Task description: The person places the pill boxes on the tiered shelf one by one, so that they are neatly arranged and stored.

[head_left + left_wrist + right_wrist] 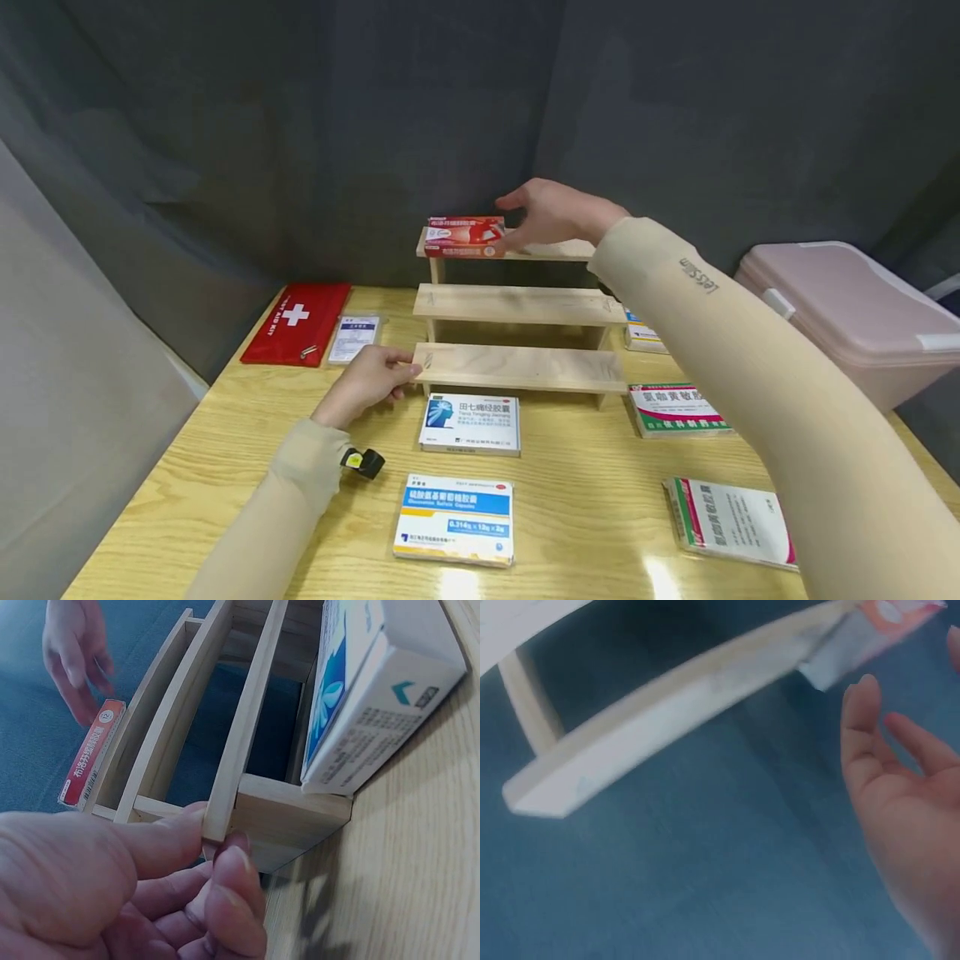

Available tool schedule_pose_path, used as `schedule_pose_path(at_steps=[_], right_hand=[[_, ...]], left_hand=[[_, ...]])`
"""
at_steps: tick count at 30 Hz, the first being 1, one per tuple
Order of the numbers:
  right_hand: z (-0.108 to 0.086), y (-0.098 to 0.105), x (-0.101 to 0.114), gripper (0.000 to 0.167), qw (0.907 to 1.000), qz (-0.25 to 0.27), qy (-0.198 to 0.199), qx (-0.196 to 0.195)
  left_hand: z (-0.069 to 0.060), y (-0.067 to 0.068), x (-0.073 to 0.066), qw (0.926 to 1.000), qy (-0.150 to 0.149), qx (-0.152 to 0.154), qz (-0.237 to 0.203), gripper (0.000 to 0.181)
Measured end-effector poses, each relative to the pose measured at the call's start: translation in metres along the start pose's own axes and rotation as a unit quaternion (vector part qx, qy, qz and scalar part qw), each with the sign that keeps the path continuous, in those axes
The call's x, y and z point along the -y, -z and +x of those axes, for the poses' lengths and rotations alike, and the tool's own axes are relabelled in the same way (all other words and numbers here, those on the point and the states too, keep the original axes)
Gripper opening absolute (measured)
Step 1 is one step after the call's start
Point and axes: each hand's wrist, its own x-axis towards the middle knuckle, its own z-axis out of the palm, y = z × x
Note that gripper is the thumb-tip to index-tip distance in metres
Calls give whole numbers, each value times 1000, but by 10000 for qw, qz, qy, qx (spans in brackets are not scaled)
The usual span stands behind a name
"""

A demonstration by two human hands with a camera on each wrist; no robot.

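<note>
A three-step wooden shelf [517, 364] stands on the table. On the left end of its top step lies a red medicine box [465, 237]. Beside that box's right end is my right hand [555, 212], its fingers spread; the right wrist view shows a gap between the hand [904, 765] and the box. With thumb and fingers, my left hand [372, 379] pinches the left end of the lowest step, as the left wrist view shows closely. In front of the shelf, a white and blue medicine box [470, 423] leans near its foot.
Nearer lies a blue and white capsule box [454, 518]. A red first aid pouch [296, 325] and a small white packet [354, 339] are at the left. Two green and pink boxes [675, 408] lie at the right, before a pink lidded bin [847, 300]. A dark curtain [360, 125] hangs behind.
</note>
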Motion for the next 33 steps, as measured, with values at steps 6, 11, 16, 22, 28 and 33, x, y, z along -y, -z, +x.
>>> schedule_pose_path(at_steps=[6,11,16,22,28,33], right_hand=[[-53,-5,4,58,9967,-232,515,-582],[-99,-35,10,43,9913,-211,795,-1023],[-136,-75,13,37,9842,-127,1282,-1215],[-166,-131,14,36,9800,51,1588,-1196],[-184,-181,21,43,9830,240,1622,-828],[-193,-211,29,58,9887,289,1435,-328]], left_hand=[[3,5,-1,9999,-64,15,86,34],[4,8,0,10000,-10,34,83,35],[5,10,0,10000,-48,38,65,34],[6,11,1,9999,-79,36,134,35],[6,9,1,10000,-14,42,62,34],[6,9,-1,10000,3,25,51,34]])
